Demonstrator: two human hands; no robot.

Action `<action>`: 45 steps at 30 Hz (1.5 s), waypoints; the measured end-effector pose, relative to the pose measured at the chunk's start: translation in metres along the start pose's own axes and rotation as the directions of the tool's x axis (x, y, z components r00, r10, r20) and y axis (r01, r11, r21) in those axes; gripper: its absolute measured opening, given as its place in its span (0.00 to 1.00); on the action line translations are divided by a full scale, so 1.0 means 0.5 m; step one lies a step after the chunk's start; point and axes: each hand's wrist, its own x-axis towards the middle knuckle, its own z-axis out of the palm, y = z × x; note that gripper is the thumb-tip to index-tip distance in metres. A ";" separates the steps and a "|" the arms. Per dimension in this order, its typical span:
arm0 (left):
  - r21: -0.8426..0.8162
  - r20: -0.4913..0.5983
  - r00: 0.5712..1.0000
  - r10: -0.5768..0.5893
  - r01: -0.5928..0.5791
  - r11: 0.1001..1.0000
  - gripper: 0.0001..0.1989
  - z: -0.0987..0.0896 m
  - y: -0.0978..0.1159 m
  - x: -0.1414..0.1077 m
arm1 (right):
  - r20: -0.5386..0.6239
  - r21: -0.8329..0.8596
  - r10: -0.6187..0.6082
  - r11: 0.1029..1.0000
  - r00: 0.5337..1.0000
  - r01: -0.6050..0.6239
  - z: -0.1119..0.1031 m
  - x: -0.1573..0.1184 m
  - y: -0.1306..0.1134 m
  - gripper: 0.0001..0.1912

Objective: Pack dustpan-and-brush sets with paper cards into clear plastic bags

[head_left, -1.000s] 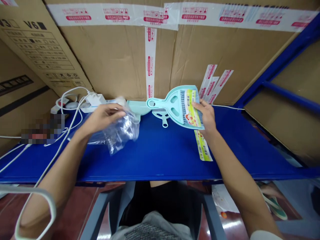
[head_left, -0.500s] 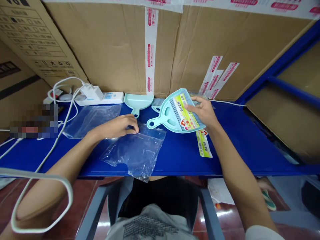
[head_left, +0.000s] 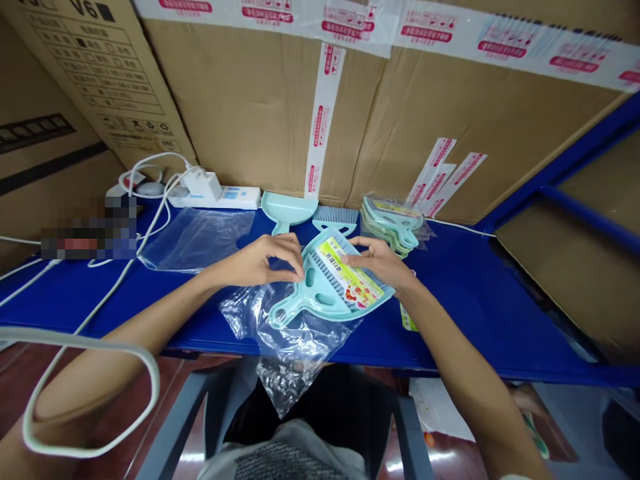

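My right hand (head_left: pixel 384 264) grips the wide end of a light-blue dustpan (head_left: pixel 290 310) with a small brush nested in it. A yellow-green label card (head_left: pixel 345 270) lies across the grey bristles under my thumb. My left hand (head_left: pixel 265 260) is closed in a pinch at the dustpan's left edge, seemingly on the upper part of a clear plastic bag (head_left: pixel 295 353); the fingertips' exact hold is partly hidden. The bag spreads beneath the dustpan and hangs over the table's front edge. Another label card (head_left: pixel 408 319) lies under my right wrist.
Against the cardboard at the back are a loose dustpan (head_left: pixel 289 208), a brush (head_left: pixel 335 217) and a stack of bagged dustpan sets (head_left: pixel 393 220). A flat clear bag (head_left: pixel 200 237) lies left, near a power strip (head_left: pixel 243 197). A white cable (head_left: pixel 113 290) loops across the left side.
The dustpan set has moved left and toward me, over the bag and up to my left hand. My left hand has shifted slightly right with the bag. The view has tilted up, uncovering the stack.
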 end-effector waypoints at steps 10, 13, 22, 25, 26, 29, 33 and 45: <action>-0.017 -0.101 0.995 0.013 -0.015 1.000 0.06 0.026 -0.021 0.003 | 0.088 0.049 0.045 0.998 0.995 -0.050 0.084 -0.009 0.039 0.27; -0.012 -0.080 0.997 0.007 -0.008 1.000 0.07 0.018 -0.024 0.002 | 0.123 0.057 0.059 0.996 0.991 -0.066 0.091 -0.014 0.042 0.27; -0.013 -0.081 0.996 -0.021 0.020 1.000 0.18 0.000 -0.036 0.001 | 0.146 0.104 0.096 0.988 0.985 -0.112 0.101 -0.019 0.043 0.27; -0.022 -0.123 0.991 -0.047 0.045 0.999 0.22 -0.012 -0.049 -0.002 | 0.110 0.135 0.093 0.985 0.990 -0.107 0.093 -0.015 0.041 0.28; -0.027 -0.147 0.987 -0.064 0.060 0.998 0.22 -0.015 -0.053 -0.003 | 0.108 0.139 0.091 0.985 0.990 -0.105 0.089 -0.014 0.039 0.29; -0.038 -0.174 0.978 -0.113 0.108 0.993 0.22 -0.018 -0.064 -0.004 | 0.154 0.112 0.098 0.987 0.983 -0.116 0.080 -0.014 0.035 0.29; -0.053 -0.157 0.973 -0.167 0.161 0.986 0.23 -0.011 -0.063 -0.003 | 0.160 0.096 0.114 0.987 0.981 -0.130 0.076 -0.013 0.038 0.28; 0.080 -0.323 0.867 -0.379 0.424 0.902 0.18 -0.045 -0.087 -0.019 | -0.045 -0.006 -0.070 0.998 0.997 0.070 0.059 0.001 0.051 0.44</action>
